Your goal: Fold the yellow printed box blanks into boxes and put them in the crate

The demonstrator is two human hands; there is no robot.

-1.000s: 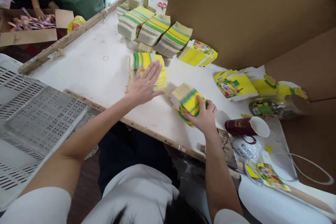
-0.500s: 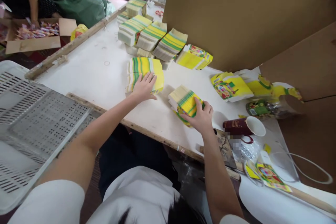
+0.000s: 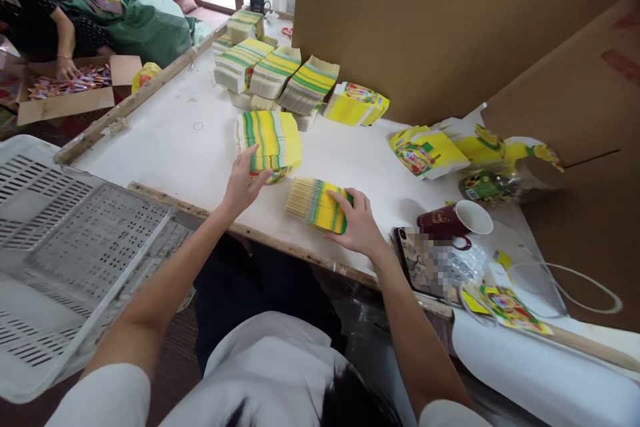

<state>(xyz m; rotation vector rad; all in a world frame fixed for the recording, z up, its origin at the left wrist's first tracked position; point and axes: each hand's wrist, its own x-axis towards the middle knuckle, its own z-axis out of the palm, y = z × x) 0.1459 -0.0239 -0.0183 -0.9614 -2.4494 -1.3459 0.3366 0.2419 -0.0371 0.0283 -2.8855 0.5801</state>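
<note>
Yellow cartons (image 3: 324,205) — right grip (image 3: 359,221) cups one end.

White top (image 3: 265,373), plain, its fabric creased in soft folds across the front. Short sleeves of the same white — the left sleeve (image 3: 107,400) at the near left, the right sleeve (image 3: 450,415) at the near right — are loosely cut, each ending above the elbow. The left forearm (image 3: 173,273), right forearm (image 3: 413,320), left hand (image 3: 241,183) and right hand (image 3: 359,223) are bare. Trousers (image 3: 260,290), very dark and near navy, show on the far side of the top. Dark hair (image 3: 355,397) hangs in loose strands over its near part.
</note>
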